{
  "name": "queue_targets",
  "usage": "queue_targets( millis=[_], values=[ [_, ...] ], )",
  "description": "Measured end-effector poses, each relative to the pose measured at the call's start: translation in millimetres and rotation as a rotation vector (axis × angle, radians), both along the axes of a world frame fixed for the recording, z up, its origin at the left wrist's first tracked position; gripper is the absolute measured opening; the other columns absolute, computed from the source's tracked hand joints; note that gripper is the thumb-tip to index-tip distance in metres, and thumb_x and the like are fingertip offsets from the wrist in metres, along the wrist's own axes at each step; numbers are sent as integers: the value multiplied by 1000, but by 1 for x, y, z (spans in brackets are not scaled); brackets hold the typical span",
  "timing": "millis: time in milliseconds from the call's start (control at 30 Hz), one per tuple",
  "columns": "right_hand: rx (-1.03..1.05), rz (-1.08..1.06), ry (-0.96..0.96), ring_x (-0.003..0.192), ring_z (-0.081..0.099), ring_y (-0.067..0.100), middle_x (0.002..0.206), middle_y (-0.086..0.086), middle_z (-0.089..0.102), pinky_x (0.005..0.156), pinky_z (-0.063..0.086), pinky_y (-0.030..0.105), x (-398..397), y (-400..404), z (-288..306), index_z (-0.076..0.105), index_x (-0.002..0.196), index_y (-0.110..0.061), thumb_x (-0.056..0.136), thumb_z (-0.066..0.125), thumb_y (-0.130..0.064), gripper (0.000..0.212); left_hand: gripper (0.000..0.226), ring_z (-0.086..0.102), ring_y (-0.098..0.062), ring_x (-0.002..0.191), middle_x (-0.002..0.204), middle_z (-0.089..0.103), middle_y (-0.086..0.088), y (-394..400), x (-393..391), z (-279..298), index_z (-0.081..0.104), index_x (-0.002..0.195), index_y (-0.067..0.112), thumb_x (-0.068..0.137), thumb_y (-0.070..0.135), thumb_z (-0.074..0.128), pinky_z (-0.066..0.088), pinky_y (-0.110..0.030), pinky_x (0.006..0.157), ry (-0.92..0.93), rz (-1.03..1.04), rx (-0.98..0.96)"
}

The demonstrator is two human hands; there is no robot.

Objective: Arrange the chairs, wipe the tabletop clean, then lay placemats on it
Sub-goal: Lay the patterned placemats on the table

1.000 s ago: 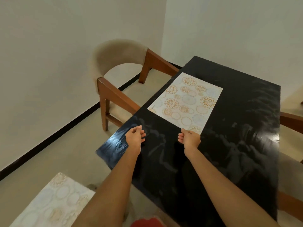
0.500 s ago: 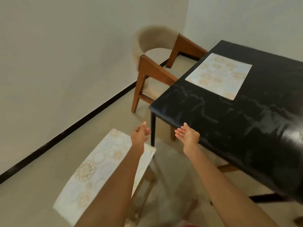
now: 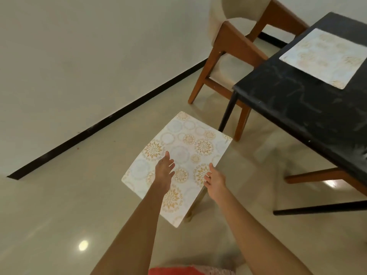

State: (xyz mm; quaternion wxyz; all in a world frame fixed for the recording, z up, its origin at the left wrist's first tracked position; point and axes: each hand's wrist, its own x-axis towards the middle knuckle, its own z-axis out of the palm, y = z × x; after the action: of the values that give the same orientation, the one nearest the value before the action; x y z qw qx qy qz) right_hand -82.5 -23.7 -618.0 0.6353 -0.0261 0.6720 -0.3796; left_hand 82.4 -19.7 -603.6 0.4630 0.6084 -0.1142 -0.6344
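Both hands spread, holding nothing: left hand [image 3: 164,169] over the spare placemat [image 3: 178,165] at lower centre, right hand [image 3: 215,178] at its edge. Upper right, one placemat [image 3: 323,56] lies on the black table [image 3: 297,108]. Risk: a one-sided lift could let the overhanging mat slide off its perch.

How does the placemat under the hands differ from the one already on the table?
The near placemat rests off the table on something with wooden legs, beside the black table; the far placemat lies flat on the tabletop. Both hands reach over the near placemat; nothing touches the far one. The near one's orange flowers look sharp; the far one looks blurred. Both share the same circle pattern.
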Motion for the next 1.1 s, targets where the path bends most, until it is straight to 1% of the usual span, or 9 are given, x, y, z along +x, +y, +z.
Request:
queue_targets(
  millis=[67, 133, 267, 400, 500, 633, 733, 933, 1100],
  values=[
    [32, -24, 8, 68, 55, 17, 79, 6, 55, 82, 52, 34, 9, 12, -17, 53, 131, 0, 97, 57, -28, 43, 67, 39, -29, 135, 148, 39, -13, 10, 6, -9, 29, 148, 11, 95, 49, 45, 30, -45, 112, 49, -31, 25],
    [68, -25, 47, 54, 36, 12, 64, 0, 41, 68, 50, 30, 15, 19, -31, 60, 120, -1, 97, 58, -26, 34, 71, 35, -29, 138, 150, 35, -14, 18, 11, -16, 24, 150, 11, 95, 52, 42, 26, -46, 115, 77, -42, 50],
    [102, -30, 192, 62, 50, 16, 72, 0, 51, 63, 43, 27, 23, 26, -46, 62, 104, -5, 90, 68, -23, 23, 71, 31, -30, 140, 152, 32, -16, 24, 21, -23, 22, 151, 10, 96, 54, 36, 23, -47, 116, 110, -46, 69],
    [179, 4, 185, 110, 59, 32, 112, 7, 63, 87, 43, 39, 27, 31, -59, 58, 119, 0, 78, 79, -20, 50, 72, 31, -31, 140, 152, 32, -16, 23, 25, -28, 22, 151, 11, 96, 55, 36, 23, -47, 116, 119, -63, 70],
    [229, 85, 157, 106, 64, 30, 115, 11, 68, 85, 47, 42, 25, 32, -71, 63, 117, -3, 73, 83, -18, 50, 72, 31, -31, 140, 151, 33, -16, 20, 23, -27, 22, 150, 11, 95, 55, 36, 24, -48, 116, 119, -78, 67],
    [212, 170, 143, 95, 68, 28, 103, 10, 71, 61, 49, 37, 24, 33, -66, 66, 108, -6, 76, 79, -10, 35, 73, 32, -31, 139, 151, 33, -16, 17, 19, -23, 23, 150, 10, 95, 55, 37, 23, -48, 116, 112, -88, 65],
    [152, 164, 155, 99, 64, 29, 109, 13, 67, 63, 55, 41, 24, 29, -56, 63, 109, -9, 86, 66, 2, 25, 72, 35, -30, 138, 150, 35, -16, 13, 15, -19, 24, 150, 11, 95, 56, 38, 24, -47, 115, 97, -93, 59],
    [2, 157, 366, 91, 67, 27, 117, 7, 66, 78, 59, 47, 21, 22, -45, 55, 132, -20, 91, 42, 5, 50, 70, 33, -30, 139, 150, 35, -15, 9, 7, -8, 25, 150, 11, 96, 55, 35, 25, -45, 114, 52, -106, 63],
    [-114, 71, 496, 80, 62, 25, 97, 6, 68, 72, 55, 33, 10, 23, -11, 64, 96, -16, 90, 31, 9, 42, 71, 35, -29, 138, 150, 36, -15, 6, -4, 6, 27, 149, 9, 96, 54, 39, 28, -42, 113, 10, -87, 54]
  ],
)
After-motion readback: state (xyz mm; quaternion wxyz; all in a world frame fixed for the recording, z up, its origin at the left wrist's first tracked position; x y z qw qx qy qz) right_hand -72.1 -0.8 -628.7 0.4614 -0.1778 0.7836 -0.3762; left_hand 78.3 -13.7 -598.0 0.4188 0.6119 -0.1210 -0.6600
